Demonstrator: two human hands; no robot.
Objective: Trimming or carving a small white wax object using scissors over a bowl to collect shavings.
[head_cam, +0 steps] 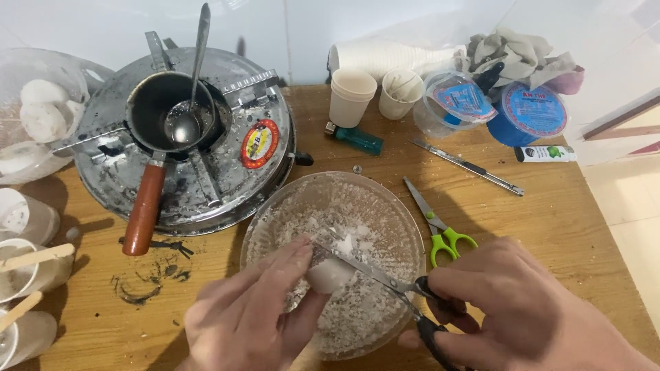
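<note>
Hands work over a clear bowl [385, 206] of white shavings on the worktop [550, 220]. Left hand [251, 319] pinches a white lump [330, 275]; right hand [512, 309] grips black scissors [395, 285] scraping it. Blades near fingertips could slip and cut.

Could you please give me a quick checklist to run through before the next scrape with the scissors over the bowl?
1. Left hand grips the white lump: ok, pinched between thumb and fingers.
2. Right hand holds the black-handled scissors: ok, fingers in the loops.
3. Blade meets the lump: ok, it lies across the top.
4. Lump sits over the clear bowl to catch shavings: ok.
5. Left fingertips away from the blade: not ok, they sit close beside it.
6. Green-handled scissors clear of the working hand: ok, apart on the table.
</note>
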